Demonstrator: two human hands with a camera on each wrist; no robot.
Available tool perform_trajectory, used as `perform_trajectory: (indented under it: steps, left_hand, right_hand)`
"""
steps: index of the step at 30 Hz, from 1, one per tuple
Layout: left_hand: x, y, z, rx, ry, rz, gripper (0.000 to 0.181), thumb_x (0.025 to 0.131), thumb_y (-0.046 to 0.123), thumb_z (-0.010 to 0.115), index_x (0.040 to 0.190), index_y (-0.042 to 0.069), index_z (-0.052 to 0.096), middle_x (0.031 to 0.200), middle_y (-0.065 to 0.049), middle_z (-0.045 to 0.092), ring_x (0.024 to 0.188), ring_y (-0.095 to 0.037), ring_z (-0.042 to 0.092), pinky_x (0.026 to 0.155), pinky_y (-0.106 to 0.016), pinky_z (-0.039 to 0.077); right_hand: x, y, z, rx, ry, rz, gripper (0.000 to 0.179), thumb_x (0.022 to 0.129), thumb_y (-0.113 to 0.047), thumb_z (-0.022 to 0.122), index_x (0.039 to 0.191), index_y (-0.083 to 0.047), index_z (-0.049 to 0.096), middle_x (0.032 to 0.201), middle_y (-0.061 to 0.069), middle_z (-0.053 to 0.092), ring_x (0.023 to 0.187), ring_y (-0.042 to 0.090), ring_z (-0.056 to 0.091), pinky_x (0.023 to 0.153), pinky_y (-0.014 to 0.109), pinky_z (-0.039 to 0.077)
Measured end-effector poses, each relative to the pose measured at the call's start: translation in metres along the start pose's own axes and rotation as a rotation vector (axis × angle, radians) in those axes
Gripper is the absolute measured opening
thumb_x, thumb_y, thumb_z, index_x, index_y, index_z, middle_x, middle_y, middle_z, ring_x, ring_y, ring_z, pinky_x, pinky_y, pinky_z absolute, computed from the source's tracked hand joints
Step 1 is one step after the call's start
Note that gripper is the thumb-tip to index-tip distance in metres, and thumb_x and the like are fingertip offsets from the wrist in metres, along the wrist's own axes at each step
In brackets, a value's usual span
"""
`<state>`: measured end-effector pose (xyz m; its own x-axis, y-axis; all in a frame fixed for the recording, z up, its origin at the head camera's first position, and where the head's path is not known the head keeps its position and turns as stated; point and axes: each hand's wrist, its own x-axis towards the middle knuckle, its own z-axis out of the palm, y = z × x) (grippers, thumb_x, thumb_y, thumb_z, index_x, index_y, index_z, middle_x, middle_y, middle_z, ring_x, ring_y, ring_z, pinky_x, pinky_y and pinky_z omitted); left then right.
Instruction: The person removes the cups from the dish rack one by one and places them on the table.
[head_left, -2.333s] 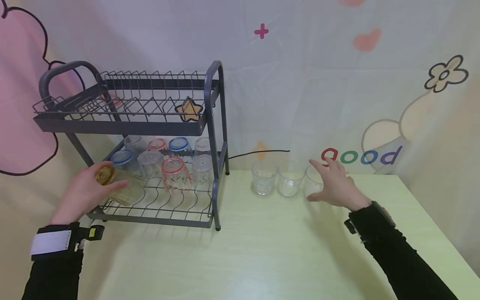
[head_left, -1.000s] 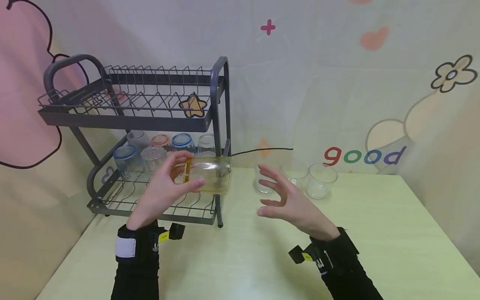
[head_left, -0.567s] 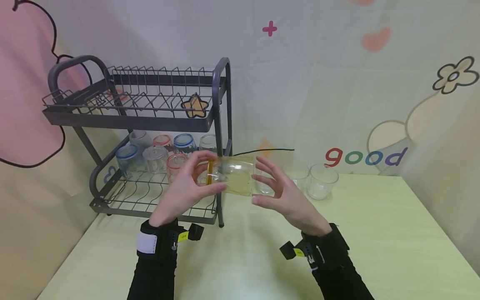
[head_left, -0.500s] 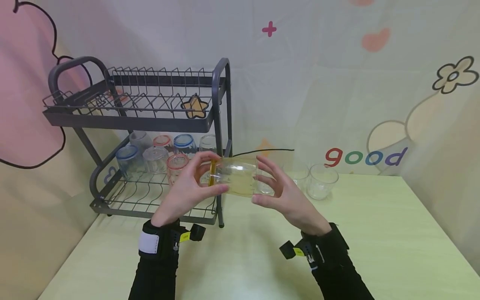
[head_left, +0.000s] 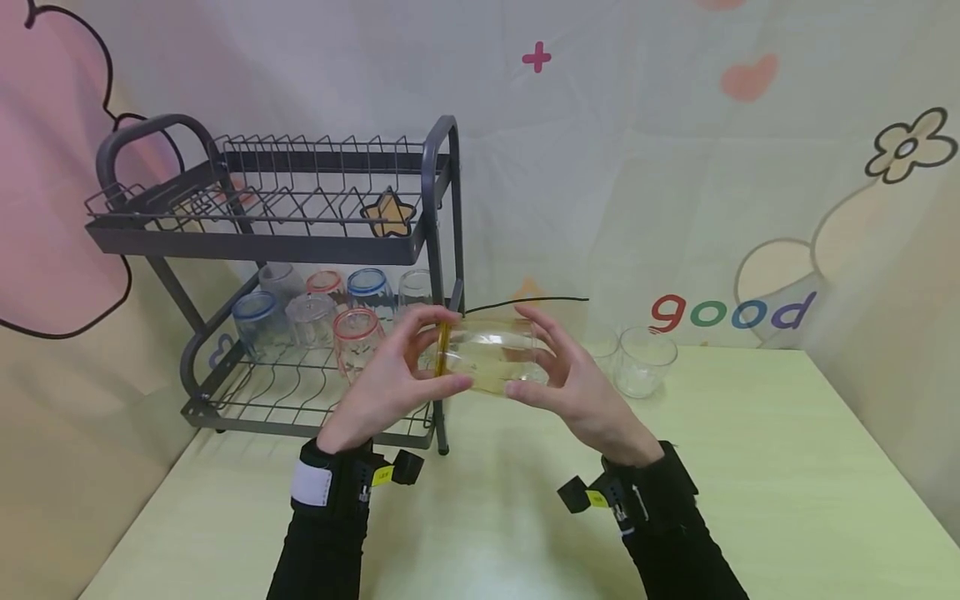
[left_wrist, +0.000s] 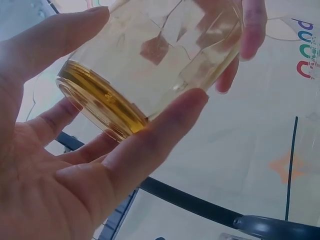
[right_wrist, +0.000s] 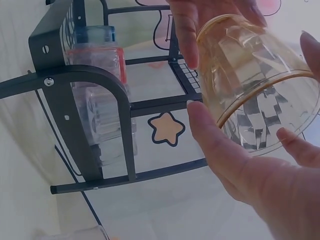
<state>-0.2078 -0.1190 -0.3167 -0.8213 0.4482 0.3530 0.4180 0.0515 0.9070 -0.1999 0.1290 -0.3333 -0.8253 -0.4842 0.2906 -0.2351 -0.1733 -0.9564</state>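
Observation:
A yellow-tinted glass tumbler point(head_left: 491, 357) lies on its side in the air between both hands. My left hand point(head_left: 390, 383) grips it round its thick amber base point(left_wrist: 100, 95), thumb on one side and fingers on the other. At the rim end my right hand point(head_left: 585, 392) holds the tumbler, with its thumb and fingers on opposite sides. In the right wrist view the tumbler's open mouth point(right_wrist: 272, 112) faces the right palm. Part of the rim is hidden behind the right fingers in the head view.
A dark two-tier dish rack point(head_left: 255, 244) stands at left. On its lower tier are several upside-down glasses, including a blue-rimmed glass point(head_left: 258, 325) and a red-rimmed glass point(head_left: 357, 337). Clear glasses stand on the table behind my right hand, one clear glass point(head_left: 645, 362) fully visible.
My left hand has carried the tumbler from the rack rightward. My right hand has left the clear glasses, come toward the middle and taken hold of the tumbler's rim end.

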Motion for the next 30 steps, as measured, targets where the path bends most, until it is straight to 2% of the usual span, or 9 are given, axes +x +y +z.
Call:
perform_trajectory:
  steps: [7, 15, 19, 23, 27, 30]
  left_hand:
    - [0.001, 0.000, 0.001, 0.023, -0.009, -0.010, 0.065, 0.084, 0.004, 0.076, 0.138, 0.017, 0.042, 0.142, -0.003, 0.040, 0.134, -0.027, 0.042, 0.087, -0.043, 0.054]
    - [0.002, 0.002, 0.000, 0.044, -0.024, -0.023, 0.065, 0.084, 0.004, 0.076, 0.139, 0.014, 0.042, 0.143, -0.003, 0.037, 0.133, -0.031, 0.042, 0.085, -0.042, 0.055]
    - [-0.001, 0.002, -0.001, 0.039, -0.053, -0.047, 0.065, 0.084, 0.004, 0.076, 0.139, 0.015, 0.043, 0.145, -0.005, 0.034, 0.130, -0.032, 0.046, 0.083, -0.041, 0.056]
    - [-0.005, 0.000, -0.003, 0.049, -0.091, -0.075, 0.065, 0.085, 0.005, 0.076, 0.139, 0.016, 0.043, 0.146, -0.006, 0.039, 0.124, -0.032, 0.053, 0.083, -0.040, 0.056]
    - [-0.009, -0.003, -0.009, 0.079, -0.116, -0.070, 0.064, 0.086, 0.004, 0.074, 0.141, 0.012, 0.043, 0.146, -0.008, 0.042, 0.128, -0.031, 0.050, 0.086, -0.038, 0.055]
    - [-0.014, -0.005, -0.019, 0.108, -0.098, -0.072, 0.063, 0.088, 0.004, 0.072, 0.143, 0.010, 0.042, 0.147, -0.009, 0.041, 0.130, -0.031, 0.049, 0.089, -0.038, 0.053]
  right_hand:
    - [0.001, -0.002, -0.002, -0.002, -0.010, -0.017, 0.078, 0.088, -0.003, 0.071, 0.152, -0.024, 0.030, 0.145, 0.013, 0.034, 0.129, 0.036, 0.039, 0.093, 0.044, 0.051]
    - [0.000, -0.005, -0.003, -0.013, -0.011, -0.009, 0.078, 0.088, -0.002, 0.071, 0.151, -0.024, 0.031, 0.144, 0.011, 0.036, 0.131, 0.039, 0.038, 0.093, 0.045, 0.051]
    - [-0.002, -0.006, -0.005, -0.050, -0.019, 0.003, 0.077, 0.088, -0.004, 0.071, 0.151, -0.024, 0.032, 0.146, 0.009, 0.035, 0.131, 0.034, 0.040, 0.093, 0.045, 0.051]
    - [-0.006, -0.007, -0.010, -0.099, -0.037, 0.027, 0.078, 0.088, -0.006, 0.072, 0.152, -0.025, 0.031, 0.148, 0.007, 0.035, 0.130, 0.031, 0.043, 0.091, 0.045, 0.052]
    - [-0.013, -0.008, -0.018, -0.139, -0.047, 0.049, 0.078, 0.088, -0.006, 0.073, 0.152, -0.025, 0.032, 0.148, 0.007, 0.036, 0.129, 0.031, 0.044, 0.089, 0.045, 0.053]
    - [-0.019, -0.008, -0.026, -0.156, -0.047, 0.065, 0.077, 0.088, -0.005, 0.072, 0.152, -0.024, 0.032, 0.149, 0.006, 0.036, 0.130, 0.030, 0.044, 0.089, 0.044, 0.053]
